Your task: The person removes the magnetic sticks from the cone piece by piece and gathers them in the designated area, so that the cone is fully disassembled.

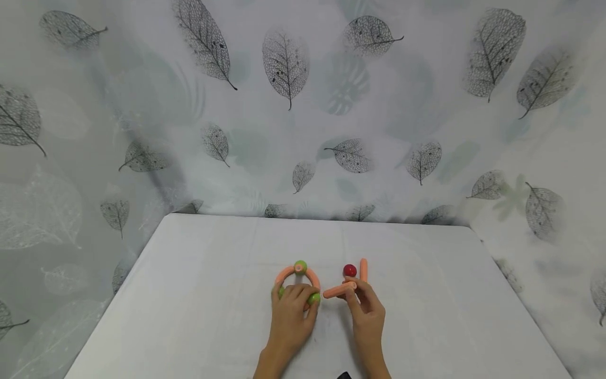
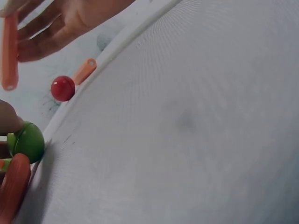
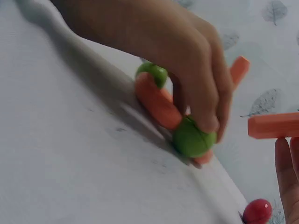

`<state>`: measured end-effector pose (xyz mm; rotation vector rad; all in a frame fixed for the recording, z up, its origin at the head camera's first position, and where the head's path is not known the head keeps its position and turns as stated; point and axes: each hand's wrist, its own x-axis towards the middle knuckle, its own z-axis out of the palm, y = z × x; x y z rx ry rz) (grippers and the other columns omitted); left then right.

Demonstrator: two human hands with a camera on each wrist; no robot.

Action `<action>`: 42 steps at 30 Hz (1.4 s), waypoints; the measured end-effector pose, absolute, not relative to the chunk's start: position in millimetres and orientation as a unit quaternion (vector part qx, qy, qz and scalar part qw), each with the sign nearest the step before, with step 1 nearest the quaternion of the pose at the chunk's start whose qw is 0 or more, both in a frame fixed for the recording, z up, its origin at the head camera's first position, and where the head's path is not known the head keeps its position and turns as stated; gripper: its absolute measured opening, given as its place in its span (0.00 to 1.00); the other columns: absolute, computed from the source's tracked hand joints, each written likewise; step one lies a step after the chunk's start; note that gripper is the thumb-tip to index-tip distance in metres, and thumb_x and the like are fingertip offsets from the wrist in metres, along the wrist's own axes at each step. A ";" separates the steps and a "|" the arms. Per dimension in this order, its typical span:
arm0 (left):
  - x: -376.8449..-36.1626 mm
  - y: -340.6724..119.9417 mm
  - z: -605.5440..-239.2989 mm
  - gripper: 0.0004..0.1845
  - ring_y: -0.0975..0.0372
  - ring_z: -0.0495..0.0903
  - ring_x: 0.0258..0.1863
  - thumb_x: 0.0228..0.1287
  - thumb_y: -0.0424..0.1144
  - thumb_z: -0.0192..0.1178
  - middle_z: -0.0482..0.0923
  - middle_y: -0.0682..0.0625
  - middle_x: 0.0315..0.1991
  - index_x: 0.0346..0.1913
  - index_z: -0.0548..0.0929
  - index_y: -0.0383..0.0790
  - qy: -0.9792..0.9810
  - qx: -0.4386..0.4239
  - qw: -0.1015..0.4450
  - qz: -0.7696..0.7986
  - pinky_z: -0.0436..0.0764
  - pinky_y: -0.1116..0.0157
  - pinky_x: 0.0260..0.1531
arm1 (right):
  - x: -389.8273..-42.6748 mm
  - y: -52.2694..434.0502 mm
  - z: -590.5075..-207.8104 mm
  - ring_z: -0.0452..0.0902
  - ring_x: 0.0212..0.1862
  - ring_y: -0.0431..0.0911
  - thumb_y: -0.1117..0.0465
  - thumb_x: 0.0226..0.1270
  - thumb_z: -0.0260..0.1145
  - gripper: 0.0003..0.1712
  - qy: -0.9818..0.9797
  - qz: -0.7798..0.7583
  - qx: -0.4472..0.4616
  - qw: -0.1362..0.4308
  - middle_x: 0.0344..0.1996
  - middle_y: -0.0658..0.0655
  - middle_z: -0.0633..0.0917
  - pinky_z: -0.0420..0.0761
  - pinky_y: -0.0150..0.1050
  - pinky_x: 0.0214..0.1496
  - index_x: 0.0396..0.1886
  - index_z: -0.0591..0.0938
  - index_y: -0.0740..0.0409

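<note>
In the head view my left hand (image 1: 292,320) grips a toy ring of curved orange sticks (image 1: 284,273) and green balls (image 1: 300,267). Its thumb lies against the green ball (image 1: 314,299) at the ring's near right. The right wrist view shows left fingertips pressed on a green ball (image 3: 193,137) joined to a curved orange stick (image 3: 156,105). My right hand (image 1: 369,316) pinches a straight orange stick (image 1: 339,290) above the table, pointing left toward the ring but apart from it. Beyond that hand sit a red ball (image 1: 350,270) and a second straight orange stick (image 1: 363,270).
A white-covered table (image 1: 203,295) carries everything. Leaf-patterned cloth (image 1: 284,121) hangs behind and along both sides. Part of a small black object (image 1: 344,375) shows at the bottom edge of the head view.
</note>
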<state>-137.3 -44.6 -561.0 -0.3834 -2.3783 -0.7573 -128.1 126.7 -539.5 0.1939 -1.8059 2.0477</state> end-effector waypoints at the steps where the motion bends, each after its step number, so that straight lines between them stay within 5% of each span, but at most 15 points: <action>1: -138.3 -45.1 -561.0 0.12 0.62 0.83 0.41 0.55 0.39 0.76 0.85 0.62 0.35 0.42 0.88 0.54 -0.897 -0.148 0.306 -0.283 0.66 0.37 0.68 | -129.5 130.2 -538.3 0.89 0.47 0.46 0.72 0.77 0.60 0.15 -0.646 0.734 0.058 0.203 0.41 0.55 0.92 0.88 0.38 0.52 0.58 0.79 0.73; 6: -141.9 -47.7 -560.0 0.12 0.60 0.82 0.44 0.53 0.35 0.72 0.86 0.61 0.36 0.39 0.87 0.54 -0.901 -0.145 0.309 -0.269 0.63 0.33 0.68 | -136.0 147.4 -533.4 0.89 0.48 0.46 0.67 0.78 0.61 0.17 -0.624 0.751 0.000 0.214 0.48 0.63 0.87 0.88 0.42 0.52 0.61 0.77 0.72; 20: -131.3 -52.9 -557.7 0.13 0.59 0.80 0.47 0.48 0.29 0.64 0.85 0.61 0.35 0.34 0.84 0.52 -0.910 -0.114 0.270 -0.294 0.60 0.32 0.69 | -135.2 179.6 -536.9 0.88 0.54 0.43 0.71 0.73 0.65 0.22 -0.547 0.795 -0.104 0.241 0.53 0.63 0.82 0.84 0.39 0.58 0.62 0.73 0.78; 28: -137.8 -53.9 -558.4 0.13 0.60 0.79 0.43 0.47 0.26 0.61 0.83 0.59 0.31 0.32 0.84 0.49 -0.893 -0.119 0.298 -0.314 0.64 0.34 0.71 | -140.3 191.2 -540.5 0.82 0.55 0.39 0.63 0.70 0.72 0.27 -0.618 0.726 -0.163 0.255 0.55 0.57 0.82 0.83 0.23 0.54 0.63 0.76 0.73; 34: -138.7 -58.0 -560.2 0.12 0.62 0.78 0.42 0.52 0.25 0.63 0.80 0.60 0.30 0.29 0.82 0.50 -0.890 -0.108 0.284 -0.340 0.65 0.35 0.72 | -140.7 191.5 -543.3 0.78 0.55 0.38 0.63 0.73 0.70 0.23 -0.657 0.686 -0.200 0.240 0.53 0.51 0.79 0.79 0.17 0.50 0.61 0.77 0.70; 42: -139.5 -61.5 -562.0 0.08 0.61 0.78 0.45 0.56 0.35 0.73 0.84 0.60 0.34 0.36 0.85 0.50 -0.895 -0.117 0.270 -0.334 0.65 0.37 0.71 | -142.2 187.3 -550.1 0.78 0.59 0.48 0.63 0.72 0.69 0.19 -0.766 0.563 -0.216 0.223 0.55 0.62 0.82 0.72 0.13 0.49 0.58 0.80 0.65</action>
